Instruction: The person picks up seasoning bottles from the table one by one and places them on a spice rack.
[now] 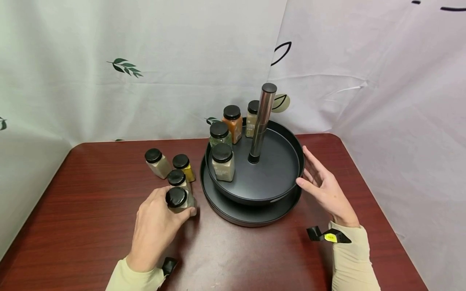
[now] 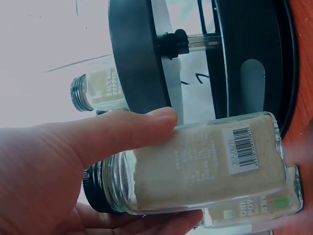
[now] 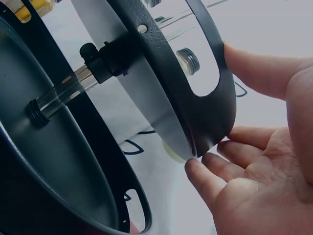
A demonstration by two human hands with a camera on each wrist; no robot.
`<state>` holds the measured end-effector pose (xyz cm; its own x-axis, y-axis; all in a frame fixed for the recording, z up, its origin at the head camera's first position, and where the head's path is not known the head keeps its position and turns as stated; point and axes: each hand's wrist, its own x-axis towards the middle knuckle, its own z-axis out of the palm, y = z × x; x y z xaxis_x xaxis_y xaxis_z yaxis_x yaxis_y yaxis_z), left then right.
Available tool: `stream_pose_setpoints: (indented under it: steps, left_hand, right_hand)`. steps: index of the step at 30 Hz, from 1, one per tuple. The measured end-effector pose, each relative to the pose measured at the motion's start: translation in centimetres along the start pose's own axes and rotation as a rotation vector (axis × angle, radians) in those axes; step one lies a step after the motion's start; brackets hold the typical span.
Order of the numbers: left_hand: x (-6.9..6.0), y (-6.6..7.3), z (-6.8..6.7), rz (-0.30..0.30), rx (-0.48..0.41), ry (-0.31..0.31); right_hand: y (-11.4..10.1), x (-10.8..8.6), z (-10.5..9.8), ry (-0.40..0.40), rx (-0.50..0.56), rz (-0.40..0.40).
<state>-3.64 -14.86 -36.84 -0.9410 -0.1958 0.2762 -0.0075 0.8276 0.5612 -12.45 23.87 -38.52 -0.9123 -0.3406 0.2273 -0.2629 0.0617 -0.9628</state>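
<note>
The left grip [image 1: 156, 220] is curled round a glass jar [image 1: 176, 197], thumb on one side and fingers on the other. That jar is squarish and clear, filled with pale beige powder, with a ribbed black lid. It is at the front of a small cluster on the counter [image 1: 91, 226], left of a two-level black stand; whether its base touches the wood I cannot tell. The right grip [image 1: 327, 192] is spread, thumb and fingertips touching the outer edge of the upper tray [image 1: 276, 178].

Right behind the held jar is a second jar [image 1: 177, 178], partly hidden by it. Beyond are a yellow jar [image 1: 188, 173] and a beige jar [image 1: 160, 166]. Four more jars stand along the left and back of the upper tray: a cream one [image 1: 223, 167], a green one [image 1: 220, 140], an orange one [image 1: 234, 127] and a tan one [image 1: 251, 123], the last partly covered by the metal post [image 1: 263, 121]. The upper tray covers most of the lower tray [image 1: 251, 218].

Only the left wrist view shows the barcode sticker [image 2: 240, 149] on the held jar, and "SALT AND PEPPER" on a tray jar. The right wrist view reveals the slot [image 3: 203, 73] cut in the upper wall and a black clamp [image 3: 100, 63] beneath that tray, both hidden from the head view.
</note>
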Motion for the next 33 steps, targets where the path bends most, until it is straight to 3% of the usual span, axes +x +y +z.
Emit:
stream_pose_setpoints:
  steps: [10,22,33]
  left_hand:
    - [0.1,0.4,-0.6,0.005,-0.031,0.022]
    - [0.0,1.2,-1.7,0.008,-0.039,0.09]
    - [-0.2,2.2,-2.4,0.048,-0.075,0.144]
  right_hand:
    - [-0.2,0.0,0.0,-0.008,-0.002,0.01]
    - [-0.2,0.1,0.2,0.0,0.026,0.009]
    - [-0.1,0.0,0.2,-0.002,0.023,0.014]
